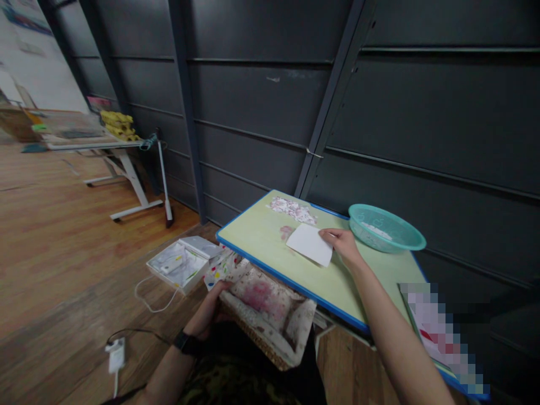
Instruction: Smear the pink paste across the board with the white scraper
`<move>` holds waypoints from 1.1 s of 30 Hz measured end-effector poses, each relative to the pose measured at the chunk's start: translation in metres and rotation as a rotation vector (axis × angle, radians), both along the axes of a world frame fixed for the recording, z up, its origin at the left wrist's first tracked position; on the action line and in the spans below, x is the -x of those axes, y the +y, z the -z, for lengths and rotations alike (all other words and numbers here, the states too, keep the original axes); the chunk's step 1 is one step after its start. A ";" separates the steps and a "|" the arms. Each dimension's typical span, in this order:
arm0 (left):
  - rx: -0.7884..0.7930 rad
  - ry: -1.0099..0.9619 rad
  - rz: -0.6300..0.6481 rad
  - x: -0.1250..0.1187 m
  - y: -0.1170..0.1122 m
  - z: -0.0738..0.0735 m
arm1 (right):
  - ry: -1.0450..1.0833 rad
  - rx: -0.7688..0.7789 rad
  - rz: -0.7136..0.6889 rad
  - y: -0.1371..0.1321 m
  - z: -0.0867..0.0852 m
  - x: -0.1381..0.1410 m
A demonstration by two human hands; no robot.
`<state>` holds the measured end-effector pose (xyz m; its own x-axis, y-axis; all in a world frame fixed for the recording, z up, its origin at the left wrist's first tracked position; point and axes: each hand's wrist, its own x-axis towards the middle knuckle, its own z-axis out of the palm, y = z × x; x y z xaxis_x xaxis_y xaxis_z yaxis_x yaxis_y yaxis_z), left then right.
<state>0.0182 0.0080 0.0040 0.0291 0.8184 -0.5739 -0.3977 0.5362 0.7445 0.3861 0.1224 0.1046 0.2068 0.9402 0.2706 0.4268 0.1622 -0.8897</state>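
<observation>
My right hand pinches one edge of a plain white card, held over the pale yellow tabletop with its blue rim. A pinkish smudge shows beside the card. Behind it lies a pile of small whitish-pink scraps. At my lap, my left hand grips the left side of a shallow box, tilted against the table's front edge. The box's light inside is stained pink and brown; its outside looks rough and brown. The left fingertips are partly hidden.
A teal plastic basin with some white bits stands at the table's back right. A pixelated flat item lies at the right. On the floor are an opened white box and a power strip. Dark panels rise behind.
</observation>
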 end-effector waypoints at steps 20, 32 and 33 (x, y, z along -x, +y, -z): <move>0.007 0.032 0.003 -0.007 -0.010 -0.037 | -0.152 -0.091 -0.189 -0.008 -0.002 0.036; -0.048 0.002 -0.011 -0.006 -0.011 -0.029 | -0.029 -0.020 -0.084 -0.004 -0.012 0.003; -0.049 -0.006 -0.009 -0.006 -0.011 -0.030 | -0.037 -0.022 -0.089 -0.004 -0.012 0.004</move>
<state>0.0241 -0.0029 0.0337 0.0249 0.8457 -0.5331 -0.4067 0.4957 0.7674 0.3817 0.1181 0.1163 0.1116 0.9484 0.2969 0.4426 0.2201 -0.8693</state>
